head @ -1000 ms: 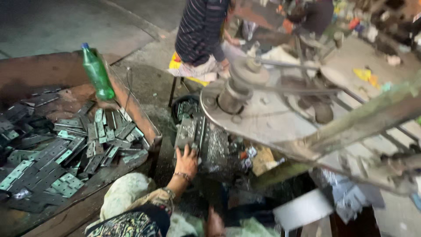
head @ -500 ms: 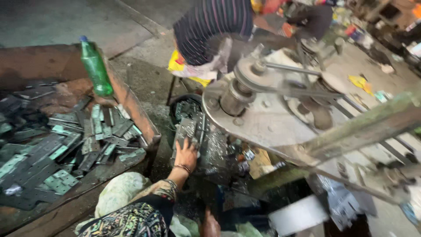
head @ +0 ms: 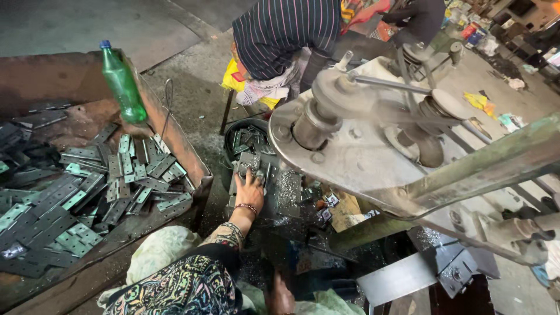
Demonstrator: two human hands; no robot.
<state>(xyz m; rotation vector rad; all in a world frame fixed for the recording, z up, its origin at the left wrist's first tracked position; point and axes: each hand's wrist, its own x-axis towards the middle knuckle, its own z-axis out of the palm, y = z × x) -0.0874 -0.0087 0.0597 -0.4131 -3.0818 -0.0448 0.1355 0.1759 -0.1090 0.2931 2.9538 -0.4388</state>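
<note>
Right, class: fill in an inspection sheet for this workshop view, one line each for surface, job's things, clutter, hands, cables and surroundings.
Surface: dark machine bed, strewn with shavings.
Job's things: metal hinge plate under the left hand.
Clutter: tray of hinge plates; green bottle; black bucket of plates.
Hands: left hand flat on the plate; right hand low, grip unclear.
Cables: nothing seen.
Surroundings: flywheel press; another person bent over.

Metal workshop, press machine [head: 373,146], hinge plates [head: 87,186]
</note>
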